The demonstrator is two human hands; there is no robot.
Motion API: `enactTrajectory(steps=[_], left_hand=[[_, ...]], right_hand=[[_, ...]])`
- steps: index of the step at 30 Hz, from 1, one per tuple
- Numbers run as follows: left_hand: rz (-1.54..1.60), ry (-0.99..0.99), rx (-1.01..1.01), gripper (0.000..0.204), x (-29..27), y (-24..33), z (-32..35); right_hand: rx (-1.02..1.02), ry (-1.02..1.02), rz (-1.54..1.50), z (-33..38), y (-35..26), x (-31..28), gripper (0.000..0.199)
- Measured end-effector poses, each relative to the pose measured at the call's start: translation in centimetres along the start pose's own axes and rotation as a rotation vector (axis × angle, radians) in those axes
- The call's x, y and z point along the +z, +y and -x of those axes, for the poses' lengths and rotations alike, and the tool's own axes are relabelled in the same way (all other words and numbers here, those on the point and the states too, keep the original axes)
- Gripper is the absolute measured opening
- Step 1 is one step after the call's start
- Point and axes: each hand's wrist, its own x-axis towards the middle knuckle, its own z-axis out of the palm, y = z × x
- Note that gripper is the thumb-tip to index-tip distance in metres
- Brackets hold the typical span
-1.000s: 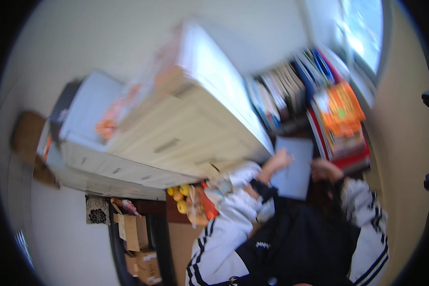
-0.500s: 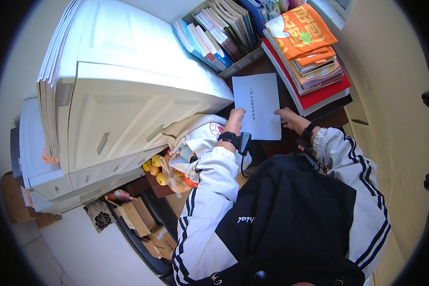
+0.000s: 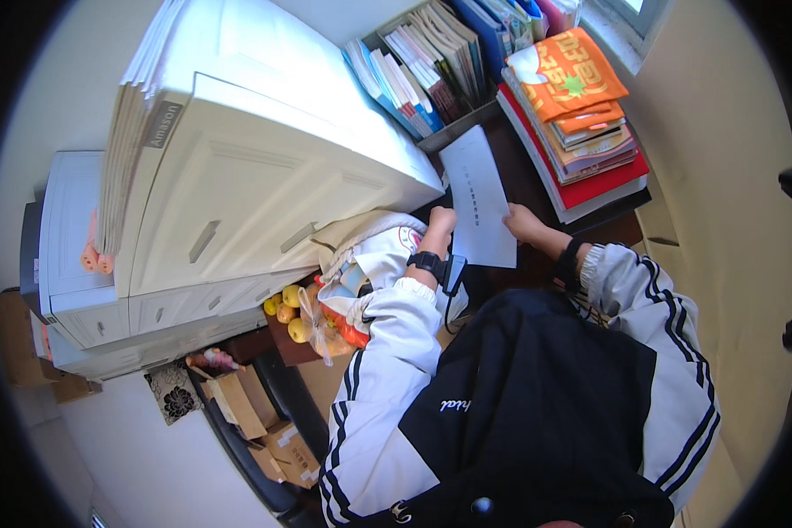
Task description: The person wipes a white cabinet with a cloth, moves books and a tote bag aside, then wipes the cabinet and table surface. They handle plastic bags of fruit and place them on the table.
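The white panelled cabinet (image 3: 238, 194) stands to the left of the left grip (image 3: 444, 222). The dark worktop (image 3: 517, 176) extends beneath and between both grips. The book stack (image 3: 590, 176) lies beyond and to the right of the right grip (image 3: 525, 224); the folded orange printed item (image 3: 572, 75) rests on top of it. The row of upright booklets (image 3: 440, 62) stands well forward of the left grip. The white drawstring bag (image 3: 374, 251) sits just left of the left grip. The printed paper sheet (image 3: 482, 189) is positioned between the grips, tilted. The right grip pinches its right edge. The left grip is curled at its left edge; whether it clamps the paper cannot be determined. The yellow fruits (image 3: 298, 330) lie left of and nearer the body than the left grip.
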Motion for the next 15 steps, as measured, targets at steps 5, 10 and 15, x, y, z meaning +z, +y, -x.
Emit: enactTrajectory(steps=[5,10,15], left_hand=[[0.216,0.020,0.464,0.039,-0.1,4.2,2.8],[0.453,-0.117,0.791,0.029,-0.4,13.0,9.3],[0.545,-0.250,1.261,0.029,0.0,21.8,13.7]], right_hand=[[-0.318,-0.055,-0.103,3.7,-1.8,-6.0,0.030],[-0.562,-0.034,-0.295,7.3,-4.7,-12.8,0.029],[-0.751,0.166,-0.344,10.0,-8.0,-18.9,0.032]])
